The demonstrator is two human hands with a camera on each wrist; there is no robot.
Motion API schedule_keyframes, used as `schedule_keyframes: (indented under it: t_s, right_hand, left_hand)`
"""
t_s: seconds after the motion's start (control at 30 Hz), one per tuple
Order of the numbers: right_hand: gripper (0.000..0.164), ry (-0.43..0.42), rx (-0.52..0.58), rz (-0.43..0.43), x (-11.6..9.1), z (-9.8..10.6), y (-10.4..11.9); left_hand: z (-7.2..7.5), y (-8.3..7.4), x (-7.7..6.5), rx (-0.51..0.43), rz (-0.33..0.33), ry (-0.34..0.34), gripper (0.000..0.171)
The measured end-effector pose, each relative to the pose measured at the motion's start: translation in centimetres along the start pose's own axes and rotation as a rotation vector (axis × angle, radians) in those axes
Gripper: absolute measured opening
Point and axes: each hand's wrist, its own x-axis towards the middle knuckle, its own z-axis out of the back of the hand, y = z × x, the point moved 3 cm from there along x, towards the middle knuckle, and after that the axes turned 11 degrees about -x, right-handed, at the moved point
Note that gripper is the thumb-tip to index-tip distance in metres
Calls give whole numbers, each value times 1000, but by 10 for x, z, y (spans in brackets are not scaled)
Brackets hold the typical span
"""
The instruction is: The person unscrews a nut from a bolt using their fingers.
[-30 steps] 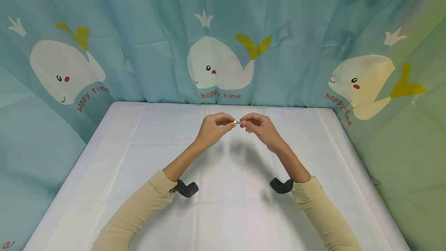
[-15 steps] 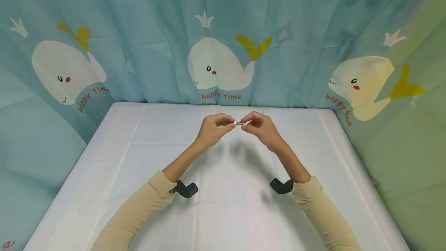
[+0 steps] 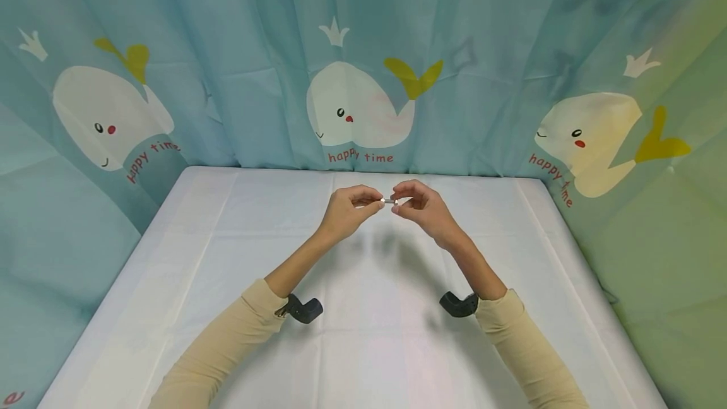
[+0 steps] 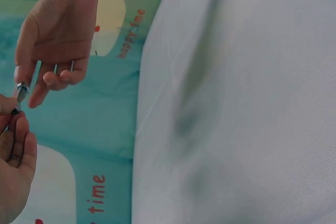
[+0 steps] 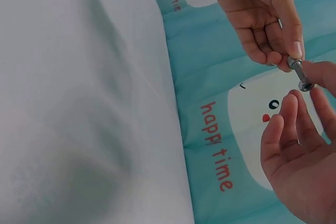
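Over the far part of the table, my left hand [image 3: 349,212] pinches the head end of a small silver bolt [image 5: 298,70] between thumb and fingers. The bolt lies about level in the head view, pointing toward my right hand [image 3: 425,210]. A hex nut [image 5: 304,85] sits on its threaded end. My right hand's thumb tip is right at the nut in the left wrist view, while its index finger stands apart and the other fingers are loosely bent. The bolt head is partly hidden by the left fingertips.
A white cloth covers the table [image 3: 363,333]. Blue-green curtains [image 3: 238,100] printed with whales hang behind it and at both sides. Each forearm wears a black wrist device, one left [image 3: 305,309] and one right [image 3: 457,303].
The right thumb and index finger have spread apart around the bolt's right end, so the nut shows now. My left hand has kept its hold and place.
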Motion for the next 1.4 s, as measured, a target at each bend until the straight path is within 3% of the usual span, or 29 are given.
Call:
schedule_keyframes:
  t_s: [0.23, 0.5, 0.8, 1.03, 1.23, 1.4]
  right_hand:
    - [29, -29, -39, -64, 1, 1, -1]
    - [25, -32, -31, -32, 1, 3, 0]
    - [22, -42, -56, -37, -2, 8, -5]
    - [19, -13, -130, -45, -12, 6, 15]
    - [19, -9, -196, -47, -14, 3, 5]
    - [19, -14, -206, -86, -8, 1, -30]
  left_hand:
    - [0, 1, 1, 20, -6, 1, 11]
    - [0, 1, 1, 13, -14, 10, 13]
    - [3, 6, 0, 9, 32, -11, 10]
    - [7, 15, -4, 36, 85, -23, 10]
    - [11, 31, -10, 62, 146, -33, 12]
    - [13, 47, -15, 104, 177, -33, 13]
